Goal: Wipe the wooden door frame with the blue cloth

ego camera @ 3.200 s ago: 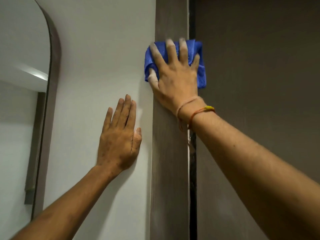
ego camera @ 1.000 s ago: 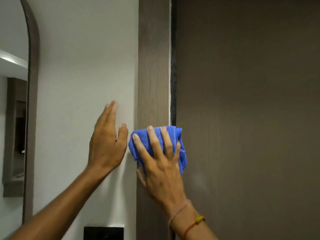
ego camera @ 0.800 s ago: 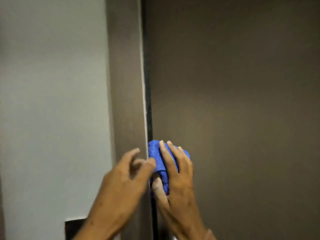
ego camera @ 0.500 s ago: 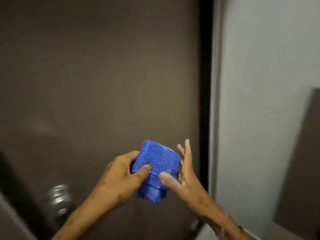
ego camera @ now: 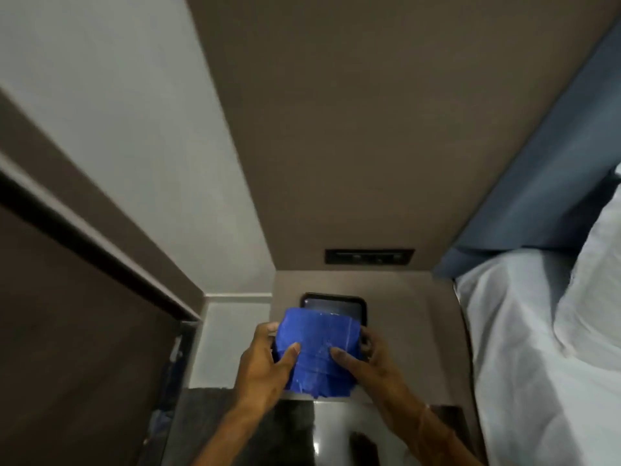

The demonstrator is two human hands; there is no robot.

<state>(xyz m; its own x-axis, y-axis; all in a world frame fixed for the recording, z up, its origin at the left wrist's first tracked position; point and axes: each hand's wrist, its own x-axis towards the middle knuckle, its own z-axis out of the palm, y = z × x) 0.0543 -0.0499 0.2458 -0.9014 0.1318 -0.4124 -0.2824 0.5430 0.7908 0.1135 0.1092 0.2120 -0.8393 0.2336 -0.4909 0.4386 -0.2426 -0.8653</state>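
Note:
The folded blue cloth (ego camera: 317, 351) is low in the middle of the head view, held between both hands over a bedside table. My left hand (ego camera: 265, 364) grips its left edge with the thumb on top. My right hand (ego camera: 373, 364) grips its right edge, thumb also on top. The wooden door frame (ego camera: 84, 210) runs slantwise across the left, a dark gap along it, with the brown door (ego camera: 67, 348) below it. Neither hand touches the frame.
A dark phone or tablet (ego camera: 336, 306) lies on the brown bedside table (ego camera: 410, 324), partly under the cloth. A black switch panel (ego camera: 369, 256) sits on the brown wall panel. A bed with white sheets (ego camera: 544, 348) and blue headboard (ego camera: 544, 169) fills the right. Glossy floor below.
The view has swung right, away from the door, and down to the bedside table. The cloth left the frame and went from my right hand alone to both hands.

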